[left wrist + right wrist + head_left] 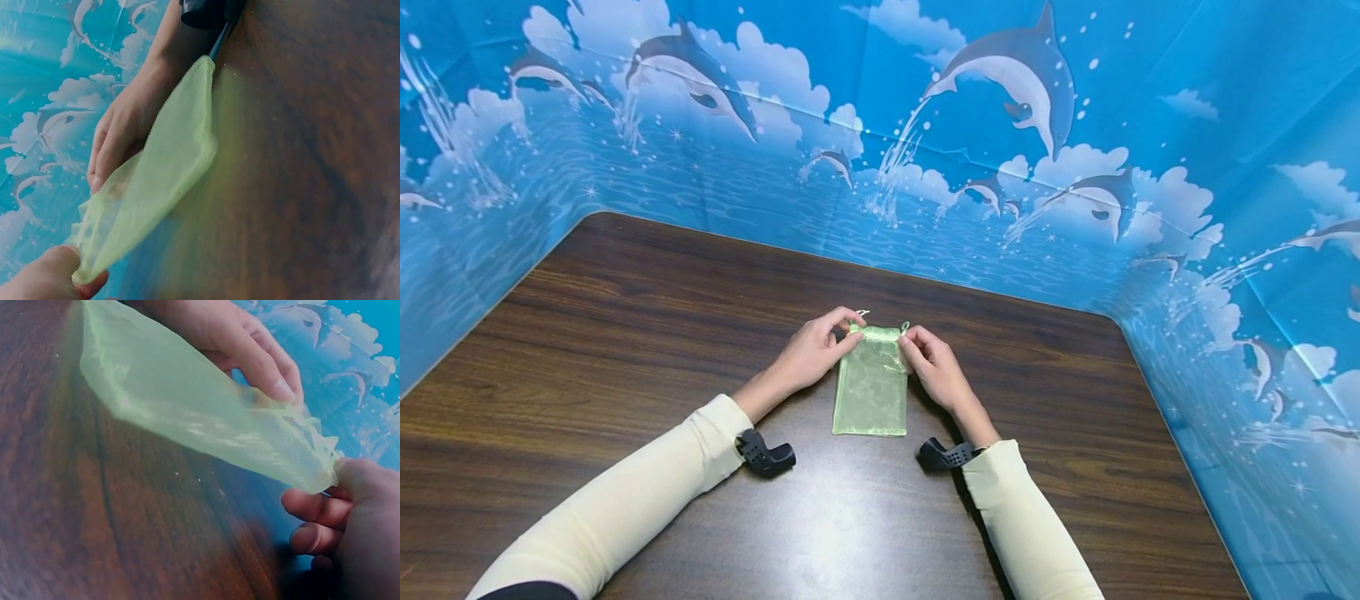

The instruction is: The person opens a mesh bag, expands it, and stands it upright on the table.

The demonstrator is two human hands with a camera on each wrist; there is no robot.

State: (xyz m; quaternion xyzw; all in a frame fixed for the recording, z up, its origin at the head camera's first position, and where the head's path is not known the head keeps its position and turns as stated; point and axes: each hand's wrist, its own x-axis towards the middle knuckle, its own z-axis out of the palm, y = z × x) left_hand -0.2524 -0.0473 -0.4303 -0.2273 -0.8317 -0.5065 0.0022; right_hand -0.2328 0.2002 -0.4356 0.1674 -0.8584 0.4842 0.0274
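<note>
A sheer light-green drawstring pouch (871, 392) hangs flat between the two hands, its gathered top edge toward the far side of the table. At its top left corner the left hand (816, 348) pinches the fabric between thumb and fingers. The right hand (936, 367) grips the opposite top corner, thumb on the near side. Small drawstring loops (906, 327) stick out at both top corners. In the left wrist view the pouch (169, 156) slants over the table. The right wrist view shows the pouch (181, 394) stretched between both hands, its mouth ruffled.
Beneath the hands lies a dark brown wood-grain table (647, 333). A blue curtain (820, 100) printed with dolphins and clouds stands around its back and sides. Black wrist devices (765, 454) sit on both forearms, over cream sleeves (625, 500).
</note>
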